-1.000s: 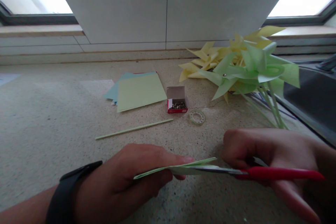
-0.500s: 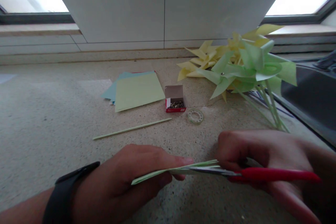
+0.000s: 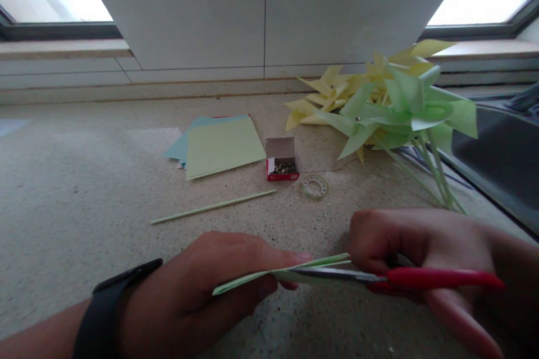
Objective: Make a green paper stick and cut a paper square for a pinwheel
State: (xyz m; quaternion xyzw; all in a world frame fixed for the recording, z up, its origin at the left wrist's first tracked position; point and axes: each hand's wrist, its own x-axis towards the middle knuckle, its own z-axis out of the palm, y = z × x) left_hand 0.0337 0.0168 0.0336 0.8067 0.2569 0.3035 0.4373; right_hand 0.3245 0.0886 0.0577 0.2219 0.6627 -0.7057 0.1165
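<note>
My left hand (image 3: pixel 202 291), with a black band on the wrist, pinches a folded light green paper (image 3: pixel 252 279) seen edge-on just above the speckled counter (image 3: pixel 84 190). My right hand (image 3: pixel 425 252) grips red-handled scissors (image 3: pixel 421 278). Their metal blades lie along the paper's right end, close to my left fingertips. A thin green stick (image 3: pixel 213 206) lies on the counter beyond my left hand.
A stack of green and blue paper sheets (image 3: pixel 223 145) lies further back, with a small red box of metal pins (image 3: pixel 282 164) and a tape roll (image 3: pixel 315 187) beside it. Green and yellow paper pinwheels (image 3: pixel 391 109) are heaped at the right, next to a dark sink (image 3: pixel 501 157).
The scissors have slid slightly left, further into the paper. My left hand keeps its hold on the paper and has barely moved.
</note>
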